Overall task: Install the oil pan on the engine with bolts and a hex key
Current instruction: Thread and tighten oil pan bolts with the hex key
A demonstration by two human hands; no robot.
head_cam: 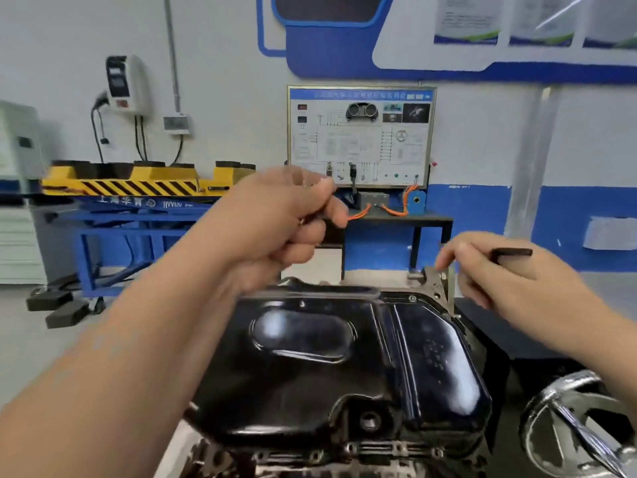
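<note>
Workshop wall with a wiring training board (360, 136) lies behind the job. At the bottom middle, the black oil pan (327, 357) sits bottom-up on the engine (344, 457), its rim lying along the engine's edge. One bolt (412, 298) shows in the pan's far right corner; along the near edge the view is too blurred to tell bolt heads from bare holes. So the pan looks seated and fastening begun, with most of the tightening likely left. Above the far rim the left hand (275, 215) hangs with fingers curled in and thumb on forefinger; whether bolts lie inside I cannot tell. To the right, clear of the pan, the right hand (510, 270) grips the hex key (512, 252), fingers half curled round it. A chrome wheel (568, 419) sits at lower right
</note>
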